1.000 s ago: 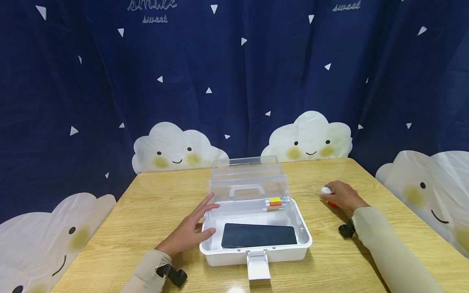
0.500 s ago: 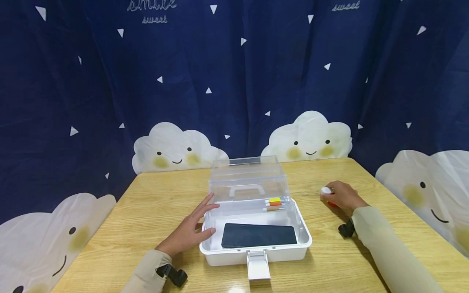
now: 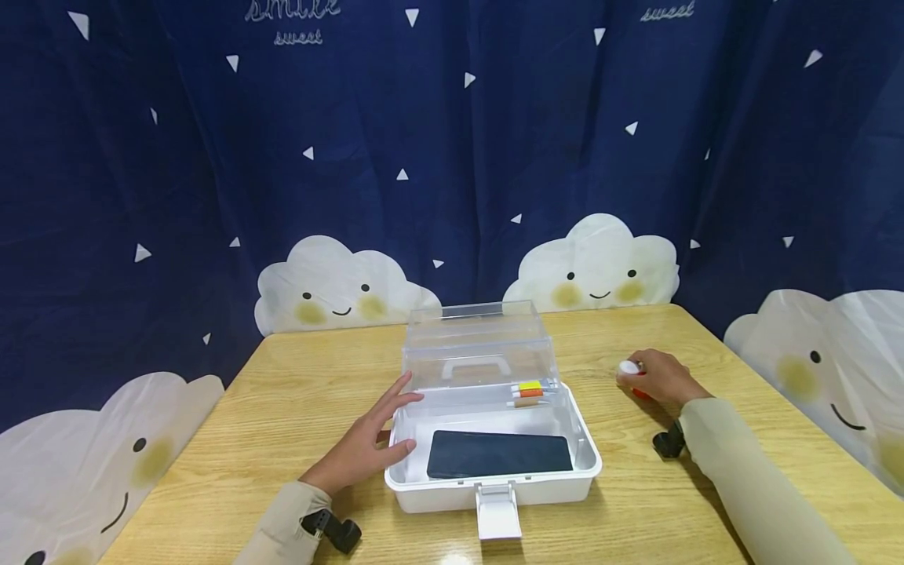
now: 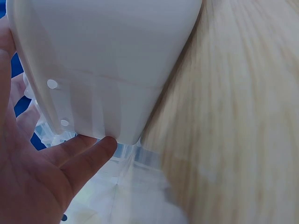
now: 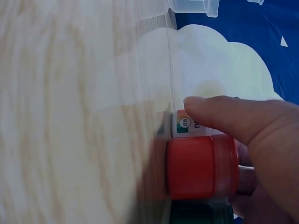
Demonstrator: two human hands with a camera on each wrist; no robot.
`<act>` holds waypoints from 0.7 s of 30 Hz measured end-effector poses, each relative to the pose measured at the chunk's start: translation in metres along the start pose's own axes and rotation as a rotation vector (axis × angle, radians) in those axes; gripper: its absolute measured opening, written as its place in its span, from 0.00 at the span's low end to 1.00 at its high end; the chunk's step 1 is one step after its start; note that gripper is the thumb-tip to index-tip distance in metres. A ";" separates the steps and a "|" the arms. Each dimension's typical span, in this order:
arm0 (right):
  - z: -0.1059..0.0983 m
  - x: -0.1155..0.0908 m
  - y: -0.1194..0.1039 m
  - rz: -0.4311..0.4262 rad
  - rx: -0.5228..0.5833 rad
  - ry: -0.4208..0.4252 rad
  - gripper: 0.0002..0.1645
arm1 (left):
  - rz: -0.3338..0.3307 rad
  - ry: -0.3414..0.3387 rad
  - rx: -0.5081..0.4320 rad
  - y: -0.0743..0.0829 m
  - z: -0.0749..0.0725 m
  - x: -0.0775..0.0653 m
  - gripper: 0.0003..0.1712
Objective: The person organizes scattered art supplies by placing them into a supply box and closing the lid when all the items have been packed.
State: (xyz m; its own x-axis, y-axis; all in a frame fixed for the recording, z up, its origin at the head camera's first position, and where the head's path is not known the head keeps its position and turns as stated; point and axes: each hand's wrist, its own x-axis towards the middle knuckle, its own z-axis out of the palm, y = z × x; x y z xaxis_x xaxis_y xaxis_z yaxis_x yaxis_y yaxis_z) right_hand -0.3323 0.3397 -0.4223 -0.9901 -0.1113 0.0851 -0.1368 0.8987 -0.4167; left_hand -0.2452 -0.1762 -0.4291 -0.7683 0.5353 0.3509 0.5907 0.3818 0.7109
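Note:
A white storage box (image 3: 487, 491) stands on the wooden table with its clear, handled lid (image 3: 480, 349) swung back. My left hand (image 3: 367, 447) touches the box's left side with fingers spread. Its thumb reaches over the rim, and two straight fingers (image 4: 91, 161) meet the rear corner. On the right, my right hand (image 3: 664, 377) holds a small container with a round white top (image 3: 628, 366). In the right wrist view the thumb lies on its colourful label (image 5: 187, 123). A red jar (image 5: 191, 165) and a dark green one (image 5: 201, 213) stand beside it, partly hidden by the hand.
A flat black rectangular object (image 3: 499, 454) lies in the box. Slim items with yellow, orange and brown parts (image 3: 528, 393) sit at its back right. The white latch (image 3: 498, 514) hangs down in front. A dark blue curtain (image 3: 452, 157) with cloud prints surrounds the table (image 3: 325, 377).

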 end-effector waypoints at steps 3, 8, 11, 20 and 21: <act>-0.001 0.000 -0.001 0.003 -0.004 -0.002 0.30 | -0.002 -0.002 -0.004 0.000 0.000 0.000 0.37; -0.002 0.001 -0.001 0.007 -0.003 -0.007 0.31 | 0.000 -0.003 -0.011 0.001 0.000 0.001 0.37; -0.001 0.001 -0.001 0.012 0.001 -0.011 0.31 | 0.003 -0.005 -0.012 0.001 0.000 0.000 0.37; -0.004 0.000 -0.006 0.029 0.017 -0.012 0.32 | 0.005 -0.009 -0.020 0.002 -0.001 0.000 0.37; -0.004 0.000 -0.007 0.032 0.018 -0.013 0.32 | 0.005 -0.010 -0.021 0.002 -0.001 0.000 0.37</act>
State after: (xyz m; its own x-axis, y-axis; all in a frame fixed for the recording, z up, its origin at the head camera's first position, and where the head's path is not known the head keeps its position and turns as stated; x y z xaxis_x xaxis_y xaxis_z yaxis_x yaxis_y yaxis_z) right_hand -0.3308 0.3350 -0.4161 -0.9943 -0.0886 0.0600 -0.1060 0.8942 -0.4349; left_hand -0.2439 -0.1759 -0.4270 -0.7628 0.5447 0.3484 0.5892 0.3636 0.7215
